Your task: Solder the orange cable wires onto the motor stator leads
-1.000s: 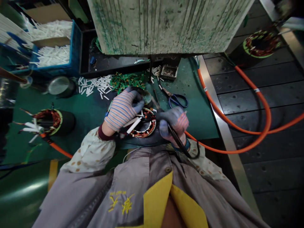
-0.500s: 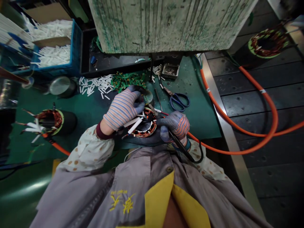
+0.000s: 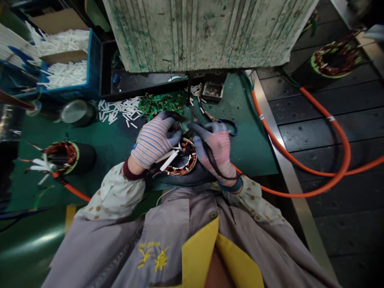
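Note:
A motor stator with orange-brown windings sits in front of me, its ring opening facing up. White insulating sleeves and wire leads stick out at its left. At its upper left, my left hand, in a striped glove, has thumb and fingers pinched together; what they grip is hidden. My right hand, gloved too, is closed beside the stator's upper right, around a corded black tool that looks like a soldering iron. Its black cord runs over the hand to the wrist, and its tip is hard to make out.
Behind lie white sleeve pieces, green ties, a metal tray and scissors. A second stator is at left, another at right. Orange cable loops rightward. A stained panel overhangs the bench.
My right hand has moved up and slightly left, away from the stator's right rim, now partly covering the scissors. My left hand stays nearly in place. The view has shifted slightly.

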`<action>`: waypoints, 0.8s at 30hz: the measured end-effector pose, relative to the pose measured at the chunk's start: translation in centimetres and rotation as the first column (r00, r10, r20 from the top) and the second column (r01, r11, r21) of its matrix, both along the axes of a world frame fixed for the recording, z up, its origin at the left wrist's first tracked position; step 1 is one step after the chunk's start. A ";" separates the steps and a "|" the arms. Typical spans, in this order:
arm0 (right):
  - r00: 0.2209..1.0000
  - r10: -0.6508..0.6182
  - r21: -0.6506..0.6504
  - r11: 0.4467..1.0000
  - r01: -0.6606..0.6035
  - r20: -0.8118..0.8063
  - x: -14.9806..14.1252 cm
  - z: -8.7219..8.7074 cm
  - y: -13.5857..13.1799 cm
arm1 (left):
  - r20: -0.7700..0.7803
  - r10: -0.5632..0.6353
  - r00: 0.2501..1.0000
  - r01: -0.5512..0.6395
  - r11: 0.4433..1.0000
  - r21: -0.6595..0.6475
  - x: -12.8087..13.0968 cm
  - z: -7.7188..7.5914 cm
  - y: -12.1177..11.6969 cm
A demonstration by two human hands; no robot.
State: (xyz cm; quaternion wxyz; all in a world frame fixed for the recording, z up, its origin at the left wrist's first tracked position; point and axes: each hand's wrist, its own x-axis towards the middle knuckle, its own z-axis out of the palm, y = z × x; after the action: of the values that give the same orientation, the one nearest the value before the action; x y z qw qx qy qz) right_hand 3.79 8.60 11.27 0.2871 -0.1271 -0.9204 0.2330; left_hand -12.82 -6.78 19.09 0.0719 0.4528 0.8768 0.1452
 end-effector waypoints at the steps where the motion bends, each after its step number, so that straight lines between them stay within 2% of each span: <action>1: 1.000 0.012 0.021 1.000 -0.012 0.020 -0.7 0.4 0.0 | 0.007 -0.008 1.000 0.008 1.000 0.022 -0.1 -0.2 -0.1; 4: 0.999 -0.009 0.063 0.998 0.006 0.046 -1.5 0.4 -0.4 | 0.027 -0.014 1.000 0.011 0.995 0.102 -0.3 -0.8 -0.3; 7: 0.993 -0.076 0.083 0.993 0.084 -0.088 -0.1 -1.2 -0.9 | 0.028 0.001 1.000 -0.005 0.990 0.140 -0.4 -0.9 -0.5; 9: 0.979 0.002 0.126 0.992 0.025 -0.205 1.3 -2.3 -0.8 | 0.037 -0.014 0.999 0.010 0.993 0.117 -0.5 -0.7 -0.6; 11: 0.958 0.139 0.209 0.974 -0.087 -0.249 2.5 -3.0 -0.5 | 0.054 -0.038 0.998 0.034 0.997 0.071 -0.7 -0.3 -0.7; 13: 0.956 0.189 0.256 0.958 -0.129 -0.223 3.2 -3.1 -0.1 | 0.065 -0.052 0.997 0.050 0.998 0.031 -1.0 0.1 -0.7; 16: 0.966 0.182 0.250 0.959 -0.134 -0.182 3.2 -2.9 0.1 | 0.057 -0.057 0.997 0.057 0.998 0.008 -1.2 0.4 -0.6; 24: 0.963 0.159 0.226 0.968 -0.109 -0.216 2.8 -2.4 -0.7 | 0.036 -0.038 0.999 0.041 0.996 -0.077 -0.8 1.0 0.0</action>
State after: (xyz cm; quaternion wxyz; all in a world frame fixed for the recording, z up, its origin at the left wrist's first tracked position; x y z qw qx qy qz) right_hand 6.56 7.92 8.91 0.3880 -0.0047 -0.9066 0.1660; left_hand -13.64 -6.79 20.11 0.1075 0.4644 0.8712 0.1176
